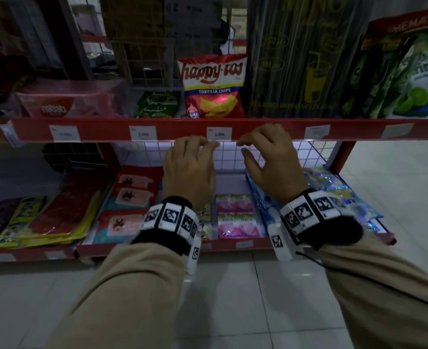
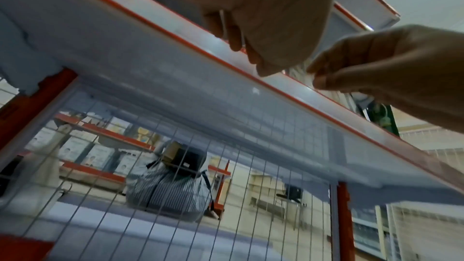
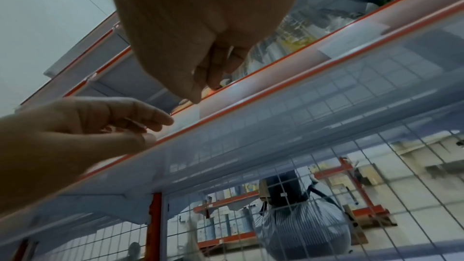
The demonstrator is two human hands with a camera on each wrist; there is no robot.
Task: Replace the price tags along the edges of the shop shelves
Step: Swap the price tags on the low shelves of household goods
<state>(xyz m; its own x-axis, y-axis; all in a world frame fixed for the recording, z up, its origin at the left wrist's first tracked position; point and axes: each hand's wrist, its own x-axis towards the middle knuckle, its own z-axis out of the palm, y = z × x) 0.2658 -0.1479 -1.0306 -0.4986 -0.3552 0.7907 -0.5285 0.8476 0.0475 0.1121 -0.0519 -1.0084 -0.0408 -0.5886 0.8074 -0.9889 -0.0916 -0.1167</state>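
Both grips work at the price tag [image 1: 219,133] in the red shelf-edge strip [image 1: 271,131] below the tortilla chips [image 1: 214,88]: left hand [image 1: 190,170] and right hand [image 1: 271,159] curl fingertips onto the strip's lower lip beside it, apparently freeing it; next, slide it out cleanly.

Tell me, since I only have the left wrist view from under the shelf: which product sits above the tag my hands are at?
Observer: In the head view, a red tortilla chips bag stands right above that price tag.
Operator: Can you read the tag?
Observer: It looks like 4.000, though the print is blurred.
Operator: What's next along to the right?
Observer: Another white tag, below a black drinking-straw pack.
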